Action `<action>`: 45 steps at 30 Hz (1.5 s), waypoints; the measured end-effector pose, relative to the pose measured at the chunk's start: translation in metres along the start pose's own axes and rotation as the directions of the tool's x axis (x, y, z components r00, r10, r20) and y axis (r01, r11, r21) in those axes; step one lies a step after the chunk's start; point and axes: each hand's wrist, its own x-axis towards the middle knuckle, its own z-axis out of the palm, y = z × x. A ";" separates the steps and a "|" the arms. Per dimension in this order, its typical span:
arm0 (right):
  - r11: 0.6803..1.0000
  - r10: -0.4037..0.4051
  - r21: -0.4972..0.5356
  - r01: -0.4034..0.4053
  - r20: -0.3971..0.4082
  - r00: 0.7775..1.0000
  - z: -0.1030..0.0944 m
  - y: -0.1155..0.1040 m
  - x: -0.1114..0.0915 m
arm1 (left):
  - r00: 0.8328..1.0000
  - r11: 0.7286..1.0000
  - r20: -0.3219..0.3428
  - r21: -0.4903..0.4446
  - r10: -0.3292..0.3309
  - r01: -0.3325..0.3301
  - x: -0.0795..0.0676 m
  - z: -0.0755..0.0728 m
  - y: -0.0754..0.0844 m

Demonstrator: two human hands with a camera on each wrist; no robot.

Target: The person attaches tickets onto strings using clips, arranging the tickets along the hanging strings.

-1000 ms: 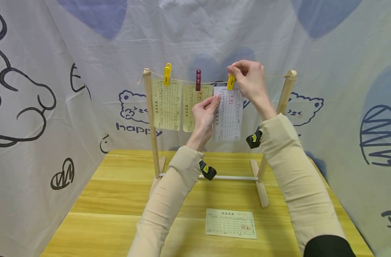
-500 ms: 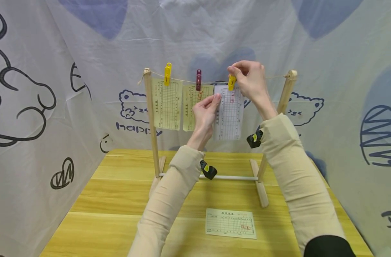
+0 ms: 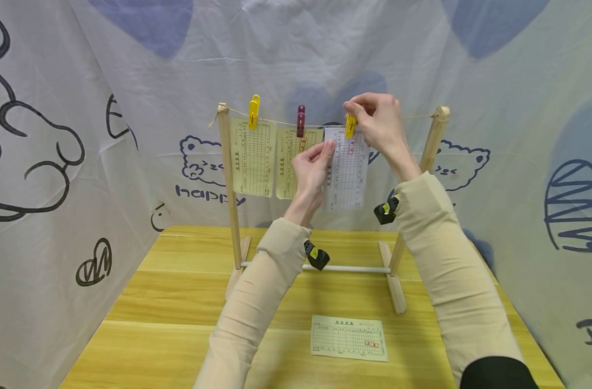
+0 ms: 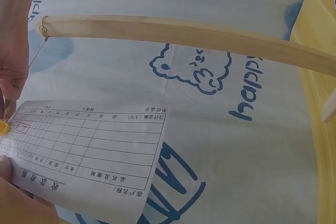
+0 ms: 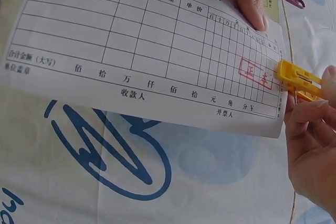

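A white receipt slip (image 3: 347, 178) with a red stamp hangs lengthwise at the string (image 3: 412, 117). My left hand (image 3: 311, 170) pinches its left edge near the top, thumb in front. My right hand (image 3: 381, 121) pinches a yellow clothespin (image 5: 296, 78) whose jaws lie over the slip's top edge beside the stamp. In the right wrist view the string runs right along that edge. To the left hang two yellowish slips, one under a yellow clothespin (image 3: 254, 112), the other slip (image 3: 286, 162) under a dark red clothespin (image 3: 301, 121) and partly hidden by my left hand.
The string spans two wooden posts, the left post (image 3: 230, 189) and the right post (image 3: 433, 140), joined low down by a white rod (image 3: 354, 268). Another pale slip (image 3: 349, 337) lies flat on the wooden table (image 3: 145, 324). A printed cloth (image 3: 286, 43) hangs behind.
The white slip has risen slightly against the string, and the clothespin now overlaps its top edge further. Both hands keep their grip and have barely moved.
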 end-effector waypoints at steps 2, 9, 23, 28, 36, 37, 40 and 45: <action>1.000 0.002 0.001 -0.002 0.009 1.000 -0.001 0.000 0.000 | 1.000 1.000 -0.004 0.009 -0.004 0.004 0.000 0.000 0.000; 1.000 0.017 -0.008 -0.017 0.035 0.999 -0.001 -0.001 0.000 | 1.000 0.999 -0.016 0.033 -0.003 0.003 0.001 0.001 0.000; 0.998 0.067 0.011 -0.069 0.108 0.992 -0.004 -0.002 0.000 | 1.000 0.998 -0.008 0.060 0.022 -0.021 0.000 0.001 0.001; 0.997 0.062 0.031 -0.066 0.122 0.991 -0.004 -0.001 0.000 | 1.000 0.997 -0.006 0.066 0.029 -0.029 -0.001 0.000 0.002; 0.996 0.073 0.036 -0.078 0.134 0.988 -0.004 -0.001 0.000 | 0.999 0.998 -0.012 0.059 0.036 -0.036 -0.001 -0.002 0.001; 0.997 0.069 0.037 -0.075 0.134 0.989 -0.004 -0.001 0.000 | 0.999 0.998 -0.015 0.052 0.038 -0.037 -0.002 -0.002 0.000; 0.997 0.055 0.044 -0.061 0.133 0.990 -0.003 0.001 -0.001 | 0.999 0.998 -0.022 0.045 0.041 -0.040 -0.002 -0.004 0.000; 0.995 0.038 0.082 -0.048 0.124 0.992 -0.002 0.004 -0.004 | 0.999 0.998 -0.025 0.053 0.047 -0.046 -0.002 -0.007 0.001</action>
